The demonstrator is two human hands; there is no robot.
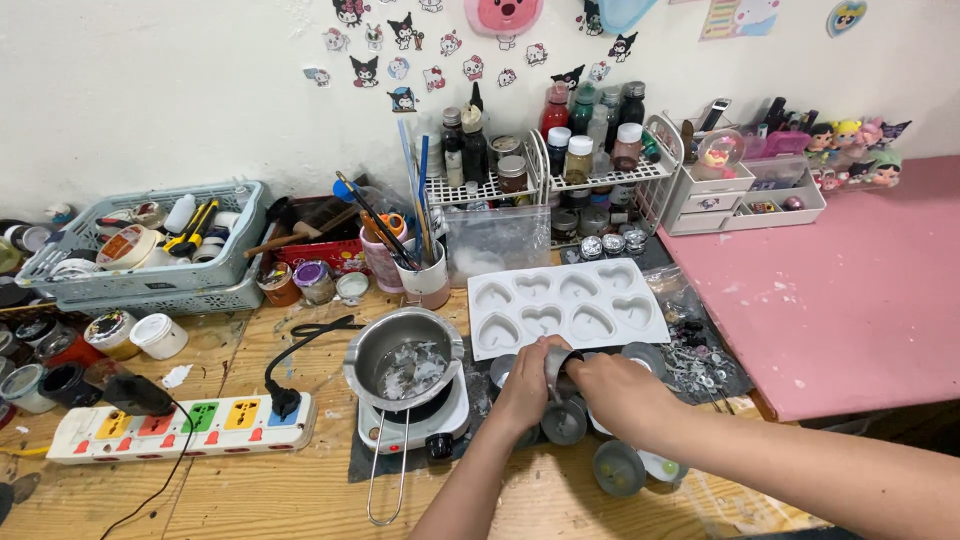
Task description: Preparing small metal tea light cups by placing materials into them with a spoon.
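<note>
Both my forearms reach in over the wooden bench; my left hand (525,385) and right hand (620,385) close together around a small metal cup (558,368), steadying it just below the white heart mould (565,303), right of the melting pot (405,360).

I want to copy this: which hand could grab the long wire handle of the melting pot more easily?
Probably the left hand. It is nearer the melting pot, whose wire handle sticks out on that side. The right hand would cross over.
</note>
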